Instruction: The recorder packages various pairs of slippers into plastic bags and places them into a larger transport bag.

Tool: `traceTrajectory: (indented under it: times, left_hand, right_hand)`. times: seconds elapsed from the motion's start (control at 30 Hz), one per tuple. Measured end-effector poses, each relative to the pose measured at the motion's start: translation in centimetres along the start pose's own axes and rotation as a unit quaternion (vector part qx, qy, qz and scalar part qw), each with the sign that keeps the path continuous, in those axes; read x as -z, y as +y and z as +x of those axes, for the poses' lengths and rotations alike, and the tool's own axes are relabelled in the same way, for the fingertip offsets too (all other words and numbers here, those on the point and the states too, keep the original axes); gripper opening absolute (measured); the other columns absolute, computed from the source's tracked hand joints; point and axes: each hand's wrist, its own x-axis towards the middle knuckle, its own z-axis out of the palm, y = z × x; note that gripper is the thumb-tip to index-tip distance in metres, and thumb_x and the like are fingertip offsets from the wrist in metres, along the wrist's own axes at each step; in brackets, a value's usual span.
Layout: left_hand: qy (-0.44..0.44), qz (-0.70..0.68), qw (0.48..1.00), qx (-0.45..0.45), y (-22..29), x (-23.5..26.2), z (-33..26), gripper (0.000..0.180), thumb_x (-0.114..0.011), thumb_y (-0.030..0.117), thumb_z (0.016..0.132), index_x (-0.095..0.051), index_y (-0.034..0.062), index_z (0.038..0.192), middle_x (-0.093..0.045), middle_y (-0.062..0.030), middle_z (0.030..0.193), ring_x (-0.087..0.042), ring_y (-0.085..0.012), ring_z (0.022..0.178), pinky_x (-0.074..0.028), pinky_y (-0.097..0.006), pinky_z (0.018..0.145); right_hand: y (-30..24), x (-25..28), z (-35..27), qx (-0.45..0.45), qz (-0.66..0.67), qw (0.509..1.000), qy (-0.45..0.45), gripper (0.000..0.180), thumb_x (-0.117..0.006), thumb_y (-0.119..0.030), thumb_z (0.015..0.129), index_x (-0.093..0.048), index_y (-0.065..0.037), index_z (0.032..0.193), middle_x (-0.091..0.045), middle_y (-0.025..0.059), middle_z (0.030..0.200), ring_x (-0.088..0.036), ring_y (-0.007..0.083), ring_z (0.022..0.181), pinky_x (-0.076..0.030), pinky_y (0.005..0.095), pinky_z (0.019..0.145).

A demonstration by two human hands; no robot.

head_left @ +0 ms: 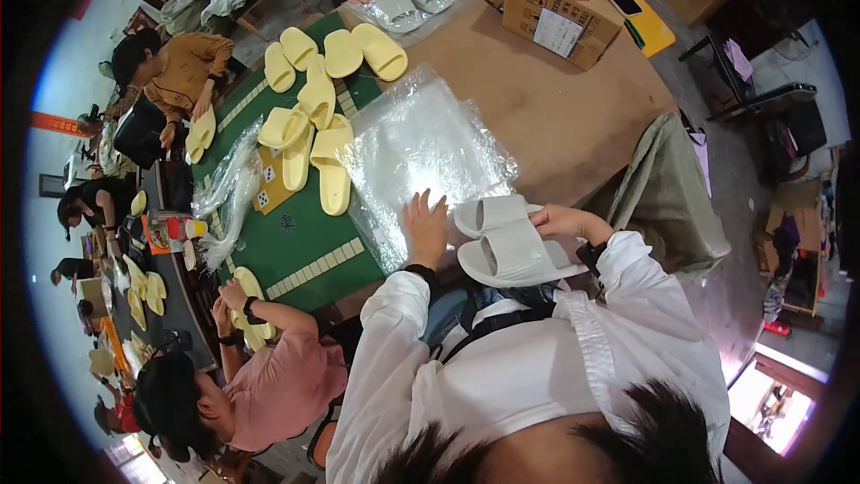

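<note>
My right hand (571,223) is closed on a pair of pale grey slide slippers (512,254), gripping them near their foot openings. They lie side by side close in front of me, at the table's near edge. My left hand (425,231) rests with fingers stretched out on the near side of a stack of clear plastic bags (421,139). The bags look flat and shiny. To their left, several pale yellow slippers (333,175) lie loose on a green mat (300,246), some overlapping.
A cardboard box (563,13) stands at the far right of the table (591,116). Across from me a person's hands touch bagged grey slippers (401,2). At left, a person in pink (285,390) and one in brown (186,76) handle yellow slippers. Grey-green cloth (670,193) hangs right.
</note>
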Motion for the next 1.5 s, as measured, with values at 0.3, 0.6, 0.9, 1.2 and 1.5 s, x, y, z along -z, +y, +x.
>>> traceTrajectory:
  times: [0.3, 0.6, 0.9, 1.2, 1.5]
  left_hand:
    - [0.013, -0.15, 0.982, 0.109, -0.2, -1.5, 0.5, 0.029, -0.046, 0.018, 0.089, -0.057, 0.0082, 0.114, -0.057, -0.014, 0.107, -0.051, -0.0292, 0.1, -0.036, -0.04, 0.089]
    - [-0.011, -0.117, 0.987, 0.107, 3.0, 1.0, -0.5, 0.046, -0.043, 0.008, 0.085, -0.039, 0.0064, 0.13, -0.048, -0.0161, 0.124, -0.044, -0.0348, 0.114, -0.029, -0.049, 0.096]
    - [-0.034, -0.052, 0.995, 0.072, 4.8, 2.7, -1.5, 0.055, -0.046, 0.011, 0.08, -0.035, 0.0126, 0.134, -0.036, -0.0157, 0.135, -0.033, -0.0398, 0.123, -0.027, -0.055, 0.097]
    - [-0.056, -0.063, 0.993, 0.081, 2.9, 1.4, -3.3, 0.06, -0.044, 0.007, 0.078, -0.027, -0.0007, 0.135, -0.029, -0.0157, 0.14, -0.033, -0.0386, 0.124, -0.028, -0.05, 0.1]
    - [-0.123, -0.12, 0.982, 0.084, 2.7, 2.7, -2.5, 0.067, -0.05, 0.005, 0.076, -0.022, -0.0003, 0.136, -0.044, -0.0207, 0.125, -0.049, -0.0328, 0.107, -0.038, -0.038, 0.092]
  right_hand:
    - [-0.4, 1.0, 2.1, 0.053, -0.036, 0.998, -0.013, 0.024, -0.057, -0.012, 0.081, -0.064, -0.003, 0.102, -0.064, -0.0016, 0.089, -0.053, 0.0072, 0.081, -0.043, 0.0232, 0.074]
    - [-1.4, 1.2, 3.5, 0.296, -0.45, 0.795, 0.278, 0.015, -0.059, -0.016, 0.068, -0.057, -0.003, 0.06, -0.05, 0.0112, 0.067, -0.052, 0.0306, 0.075, -0.039, 0.0411, 0.067]
    - [-1.1, -1.2, 6.8, 0.362, -0.466, 0.715, 0.376, 0.01, -0.062, -0.011, 0.066, -0.058, -0.004, 0.061, -0.052, 0.0122, 0.075, -0.051, 0.0315, 0.083, -0.039, 0.0412, 0.068]
    - [0.8, -1.1, 7.9, 0.374, -0.331, 0.757, 0.422, 0.014, -0.058, -0.003, 0.061, -0.045, 0.003, 0.058, -0.047, 0.0174, 0.069, -0.046, 0.0358, 0.071, -0.038, 0.0416, 0.064]
    - [2.6, 1.4, 7.7, 0.352, -0.368, 0.77, 0.385, 0.01, -0.052, 0.004, 0.067, -0.043, 0.006, 0.063, -0.04, 0.0186, 0.071, -0.041, 0.0362, 0.074, -0.034, 0.0425, 0.067]
